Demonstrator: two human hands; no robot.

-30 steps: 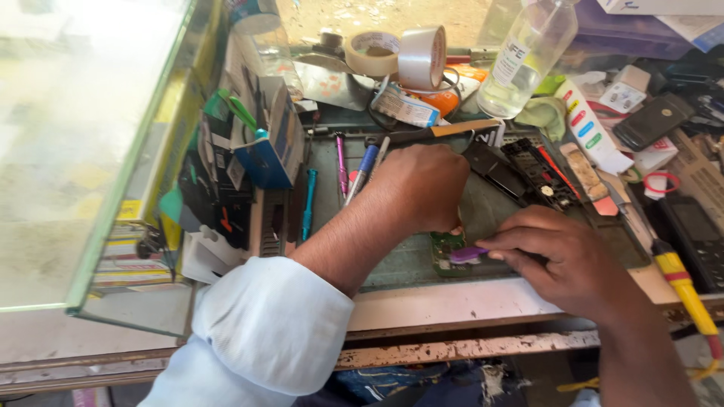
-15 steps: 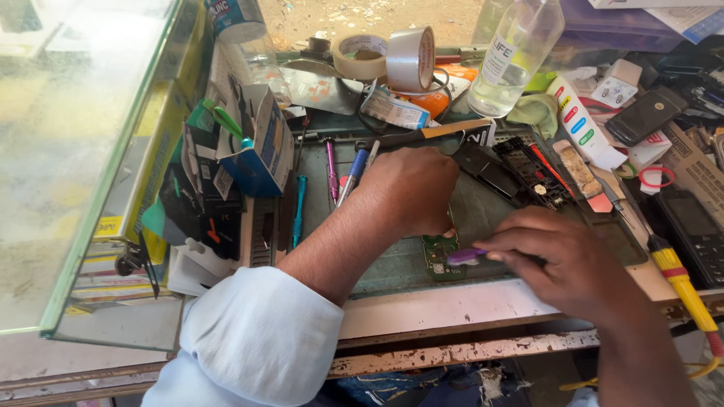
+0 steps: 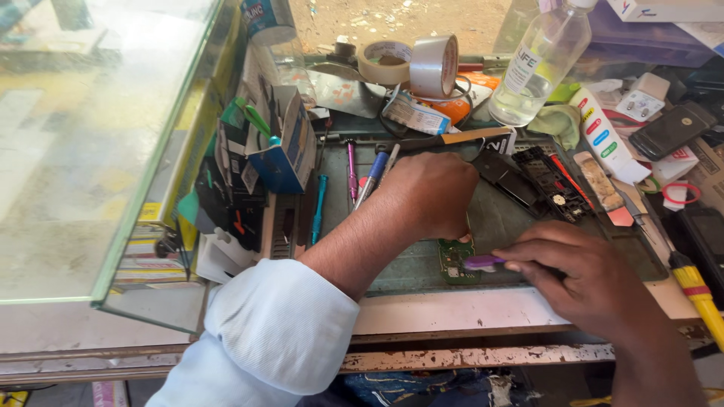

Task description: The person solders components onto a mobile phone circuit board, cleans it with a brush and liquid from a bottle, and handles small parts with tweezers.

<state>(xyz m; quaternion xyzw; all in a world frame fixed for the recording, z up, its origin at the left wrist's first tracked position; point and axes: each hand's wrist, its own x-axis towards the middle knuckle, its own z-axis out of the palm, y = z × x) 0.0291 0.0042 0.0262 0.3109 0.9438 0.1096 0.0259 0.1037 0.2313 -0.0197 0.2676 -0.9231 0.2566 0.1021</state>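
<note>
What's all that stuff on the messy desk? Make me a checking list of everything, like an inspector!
Surface: grey-green work mat on a worn wooden bench.
Job's things: small green circuit board; purple tool lying across it.
Clutter: tape rolls, clear bottle, screwdrivers, phone parts, dark phone.
Grippers: left hand presses on the board; right hand holds the purple tool.
Cables: nothing seen for sure.
Surroundings: glass display case on the left, sandy ground beyond.
</note>
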